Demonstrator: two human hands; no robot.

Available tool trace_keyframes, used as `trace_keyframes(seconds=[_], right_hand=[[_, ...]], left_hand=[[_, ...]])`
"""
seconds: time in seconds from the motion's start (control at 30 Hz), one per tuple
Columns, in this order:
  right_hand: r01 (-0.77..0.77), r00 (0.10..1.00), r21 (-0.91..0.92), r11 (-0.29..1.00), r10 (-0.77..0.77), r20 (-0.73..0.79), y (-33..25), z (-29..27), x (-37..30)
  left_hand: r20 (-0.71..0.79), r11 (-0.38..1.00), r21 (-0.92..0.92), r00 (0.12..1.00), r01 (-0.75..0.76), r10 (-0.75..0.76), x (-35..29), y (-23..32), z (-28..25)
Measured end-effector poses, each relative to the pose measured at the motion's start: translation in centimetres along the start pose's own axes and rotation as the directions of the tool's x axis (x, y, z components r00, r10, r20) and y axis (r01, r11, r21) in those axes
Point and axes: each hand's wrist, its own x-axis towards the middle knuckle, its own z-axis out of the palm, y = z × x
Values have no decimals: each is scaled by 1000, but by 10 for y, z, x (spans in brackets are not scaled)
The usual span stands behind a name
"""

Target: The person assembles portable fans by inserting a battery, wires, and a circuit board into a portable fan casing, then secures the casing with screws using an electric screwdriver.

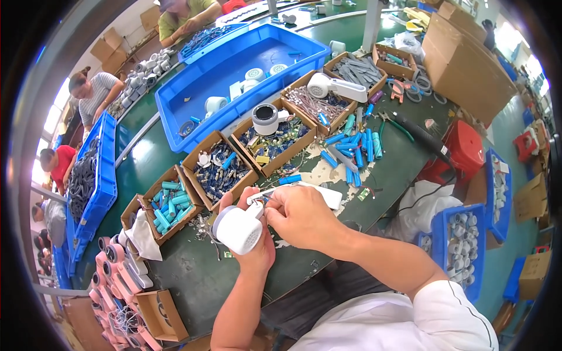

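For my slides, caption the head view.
Left hand holds a white fan head, right hand working at its neck, over a green bench.

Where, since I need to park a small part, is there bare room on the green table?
Barest: green tabletop between the left forearm, white cloth and open cardboard box; a smaller patch separates the loose blue cells from the black tool. Crowded: beyond the left hand, along the filled boxes.

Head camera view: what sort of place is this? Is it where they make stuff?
Most likely a factory assembly workshop: small circuit boards lie heaped together, the left hand holds a white fan-like housing, and other people seem to be working nearby.
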Motion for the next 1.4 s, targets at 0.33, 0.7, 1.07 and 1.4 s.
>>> trace_keyframes(seconds=[0.33,0.7,1.07,1.4], right_hand=[[73,992,-130,989,-86,-97,4,11,-1],[8,997,128,992,2,-83,0,6,-2],[-30,998,183,983,40,-54,5,2,-1],[72,993,-9,997,-73,-94,4,0,-5]], left_hand=[[-30,996,-50,997,69,-71,1,-1,1],[-32,981,-160,992,112,-118,9,6,-5],[-5,982,-141,992,121,-123,6,6,-4],[32,989,-108,994,106,-103,7,7,-2]])
